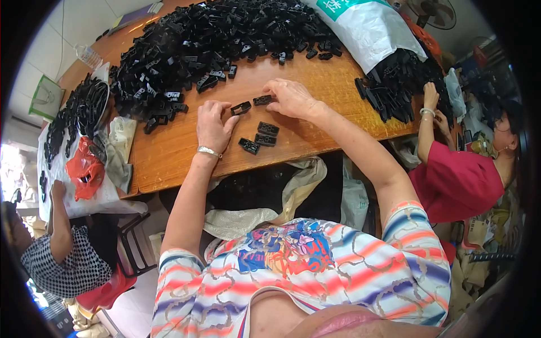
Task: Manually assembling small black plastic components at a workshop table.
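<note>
My left hand rests at the tabletop, its thumb and fingertips round the near end of a small black plastic piece shaped like a hollow frame. Facing it, my right hand pinches another black plastic piece between thumb and fingers. The two pieces lie close together, a small gap between them. Just below, nearer to me, three similar black pieces lie on the wood: an upper one, a middle one and a lower one.
A large heap of black plastic parts covers the far side of the wooden table. A white sack spills long black parts at the right, where a person in red reaches in. Another person sits left, by a red bag.
</note>
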{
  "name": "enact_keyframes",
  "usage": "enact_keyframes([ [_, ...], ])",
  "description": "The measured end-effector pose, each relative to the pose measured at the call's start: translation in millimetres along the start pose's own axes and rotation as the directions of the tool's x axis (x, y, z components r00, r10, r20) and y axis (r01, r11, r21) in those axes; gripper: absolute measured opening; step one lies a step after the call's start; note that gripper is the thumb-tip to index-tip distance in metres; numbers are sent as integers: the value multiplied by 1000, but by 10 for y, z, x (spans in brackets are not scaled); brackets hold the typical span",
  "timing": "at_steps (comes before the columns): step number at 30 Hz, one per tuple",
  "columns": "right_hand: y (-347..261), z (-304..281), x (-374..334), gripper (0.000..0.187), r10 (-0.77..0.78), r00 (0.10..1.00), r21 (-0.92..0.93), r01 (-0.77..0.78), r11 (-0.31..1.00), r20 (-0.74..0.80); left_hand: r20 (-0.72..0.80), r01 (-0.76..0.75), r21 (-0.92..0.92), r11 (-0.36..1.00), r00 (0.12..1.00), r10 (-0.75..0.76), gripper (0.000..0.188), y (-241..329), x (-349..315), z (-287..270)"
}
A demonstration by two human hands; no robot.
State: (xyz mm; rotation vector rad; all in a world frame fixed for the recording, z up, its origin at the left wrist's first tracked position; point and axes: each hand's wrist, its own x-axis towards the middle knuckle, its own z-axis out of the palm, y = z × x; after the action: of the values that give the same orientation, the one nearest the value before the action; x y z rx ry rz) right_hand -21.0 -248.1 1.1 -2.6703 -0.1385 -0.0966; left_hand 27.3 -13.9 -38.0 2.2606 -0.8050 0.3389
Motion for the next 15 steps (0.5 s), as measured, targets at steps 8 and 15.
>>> enact_keyframes([
  [8, -130, 57, 29, 20, -46, 992, 61, 53, 997, -118, 38, -17, 25, 1000, 999, 16, 25, -16, 50, 57],
  [15, -298, 221, 71, 18, -173, 973, 60, 184, 981, -149, 75, 3, 20, 1000, 997, -5, 25, 3, 68, 80],
])
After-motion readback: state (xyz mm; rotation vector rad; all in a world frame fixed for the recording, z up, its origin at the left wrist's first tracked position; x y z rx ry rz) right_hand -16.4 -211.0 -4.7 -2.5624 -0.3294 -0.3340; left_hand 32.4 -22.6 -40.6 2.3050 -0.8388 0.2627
